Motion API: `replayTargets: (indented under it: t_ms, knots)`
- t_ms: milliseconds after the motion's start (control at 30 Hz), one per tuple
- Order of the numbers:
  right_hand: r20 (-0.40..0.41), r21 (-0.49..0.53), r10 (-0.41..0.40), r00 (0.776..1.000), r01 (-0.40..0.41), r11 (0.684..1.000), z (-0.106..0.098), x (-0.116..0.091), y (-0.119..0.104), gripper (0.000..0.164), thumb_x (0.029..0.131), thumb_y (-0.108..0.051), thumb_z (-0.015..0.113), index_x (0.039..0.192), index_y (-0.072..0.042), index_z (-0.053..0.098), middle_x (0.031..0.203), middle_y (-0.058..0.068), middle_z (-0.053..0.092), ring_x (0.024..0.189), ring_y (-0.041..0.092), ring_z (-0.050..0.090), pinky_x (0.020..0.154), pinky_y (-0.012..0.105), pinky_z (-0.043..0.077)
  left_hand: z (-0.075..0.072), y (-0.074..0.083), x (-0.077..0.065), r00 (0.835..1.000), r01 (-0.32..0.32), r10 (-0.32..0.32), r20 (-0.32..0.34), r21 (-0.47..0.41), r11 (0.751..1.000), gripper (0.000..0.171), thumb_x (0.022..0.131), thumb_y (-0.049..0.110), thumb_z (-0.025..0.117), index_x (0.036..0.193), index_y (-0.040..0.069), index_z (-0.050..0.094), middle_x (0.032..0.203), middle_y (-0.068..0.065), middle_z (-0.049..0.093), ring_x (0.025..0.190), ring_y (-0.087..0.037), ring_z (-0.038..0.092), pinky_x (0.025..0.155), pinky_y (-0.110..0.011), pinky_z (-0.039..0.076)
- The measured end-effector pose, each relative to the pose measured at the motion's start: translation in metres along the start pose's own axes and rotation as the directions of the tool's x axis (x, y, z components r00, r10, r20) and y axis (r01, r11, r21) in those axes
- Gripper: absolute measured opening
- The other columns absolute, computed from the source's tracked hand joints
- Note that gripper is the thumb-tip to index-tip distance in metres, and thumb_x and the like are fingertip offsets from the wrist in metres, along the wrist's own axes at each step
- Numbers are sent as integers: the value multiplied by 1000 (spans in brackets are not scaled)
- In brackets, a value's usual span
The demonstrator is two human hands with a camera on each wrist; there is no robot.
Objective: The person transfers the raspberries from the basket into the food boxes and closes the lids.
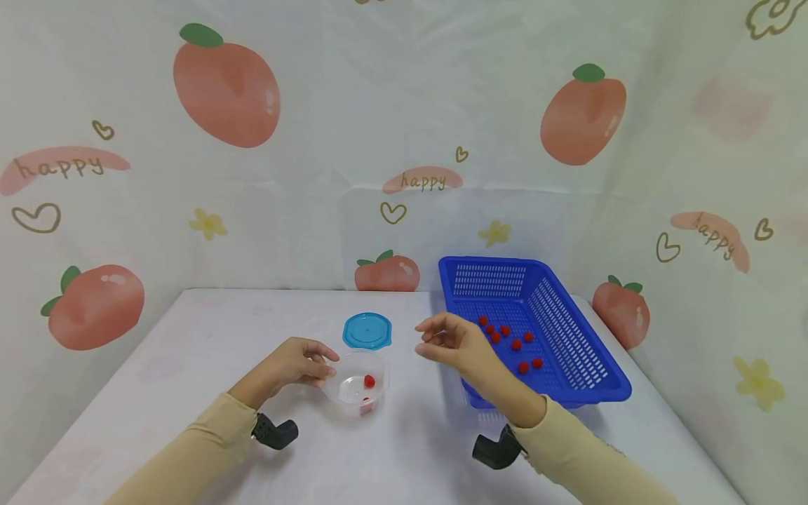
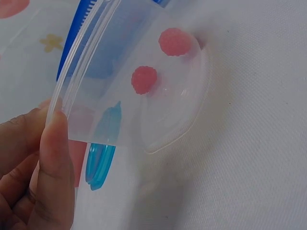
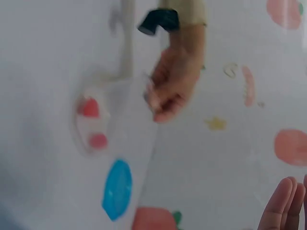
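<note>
My left hand (image 1: 293,368) pinches the rim of a clear plastic container (image 1: 348,393), which rests on the table. Two raspberries (image 2: 175,41) lie in its bottom in the left wrist view. To the right, my right hand (image 1: 451,340) is in the air between the container and a blue basket (image 1: 571,330). Its fingers are loosely bent, and nothing shows between them; the right wrist view catches only some fingertips (image 3: 280,203) at its edge. Several raspberries (image 1: 516,344) are spread over the basket's floor.
Behind the container a blue lid (image 1: 367,331) lies flat on the white table (image 1: 227,330). A fruit-printed cloth (image 1: 303,140) hangs behind the table. My right forearm reaches across the basket's near left corner.
</note>
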State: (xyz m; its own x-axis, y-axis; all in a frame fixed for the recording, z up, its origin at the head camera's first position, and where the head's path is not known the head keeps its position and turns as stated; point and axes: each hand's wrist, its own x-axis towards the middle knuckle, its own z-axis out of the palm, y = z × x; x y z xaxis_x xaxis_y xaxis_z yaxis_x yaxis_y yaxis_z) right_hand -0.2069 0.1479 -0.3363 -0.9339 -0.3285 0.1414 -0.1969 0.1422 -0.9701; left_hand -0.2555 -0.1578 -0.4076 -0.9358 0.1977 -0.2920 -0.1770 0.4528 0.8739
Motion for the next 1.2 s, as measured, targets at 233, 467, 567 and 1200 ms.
replayTargets:
  t_ms: [233, 467, 567, 1200]
  knots:
    - [-63, -30, -37, 997, 36, 999, -48, 13, -14, 23, 89, -13, 70, 110, -10, 63, 97, -1, 61, 88, 15, 64, 80, 24, 55, 0, 1, 2, 1000, 11, -11, -14, 5, 1000, 31, 78, 11, 80, 106, 1, 69, 80, -8, 58, 64, -16, 62, 66, -28, 58]
    - [-37, -120, -18, 999, 13, 993, -92, 30, -9, 22, 92, -18, 67, 113, -13, 61, 105, 0, 60, 94, 12, 63, 84, 24, 54, 1, 0, 3, 1000, 12, -12, -18, 14, 1000, 31, 78, 12, 80, 106, 2, 69, 81, -8, 59, 65, -16, 62, 66, -28, 58]
    - [-31, -182, -11, 999, 5, 983, -105, 36, -5, 27, 93, -19, 66, 116, -9, 59, 108, 0, 59, 95, 10, 63, 86, 26, 54, 1, 0, 3, 1000, 11, -11, -18, 14, 1000, 31, 78, 11, 80, 106, 2, 69, 81, -8, 59, 64, -16, 61, 66, -28, 58]
    - [230, -462, 154, 961, -31, 886, -128, 50, 43, 29, 91, -22, 67, 114, -3, 62, 106, 9, 63, 97, 23, 59, 84, 35, 53, 2, 1, 1, 999, 28, -27, -39, 24, 999, 29, 78, 11, 79, 105, 3, 70, 81, -8, 59, 64, -17, 62, 66, -27, 58]
